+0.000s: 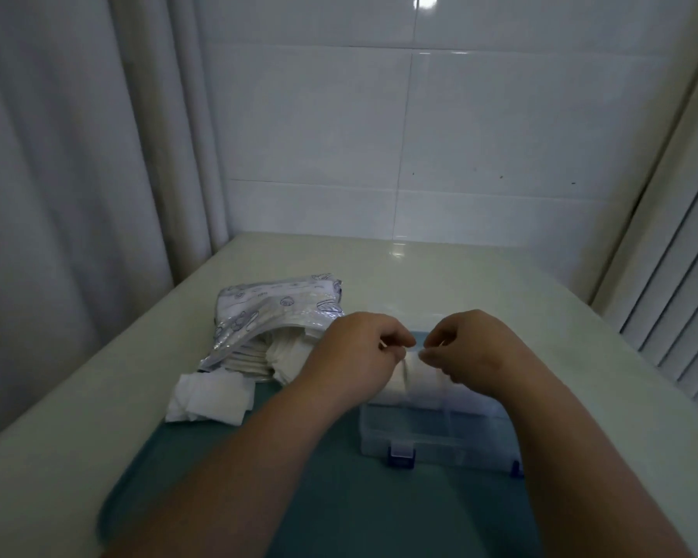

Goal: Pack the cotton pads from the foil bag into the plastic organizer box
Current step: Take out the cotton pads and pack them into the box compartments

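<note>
Broadly, a pale worktop [420, 275] stood against a white tiled wall [460, 134], with a grey curtain [77, 155] on the left. On the near part of the worktop lay a dark green mat [319, 477]. The clear plastic organizer box [440, 436] sat on the right side of this mat. Its long axis ran from left to right, and its front wall with two blue latches [399, 457] faced the person.

To the left of the box, the foil bag [267, 312] lay on its side on the worktop. Its long axis ran from far to near, and its open mouth pointed toward the person. A stack of cotton pads [258, 356] showed in this mouth. Just in front of the bag, a small heap of loose pads [208, 398] lay at the far left corner of the mat.

Both hands were together above the far part of the box. The left hand [355, 348] and the right hand [472, 344] had curled fingers, and each pinched the top edge of one white pad [414, 376]. This pad hung down between them over the box. The picture was blurred here, so which compartment was under it I cannot tell.
</note>
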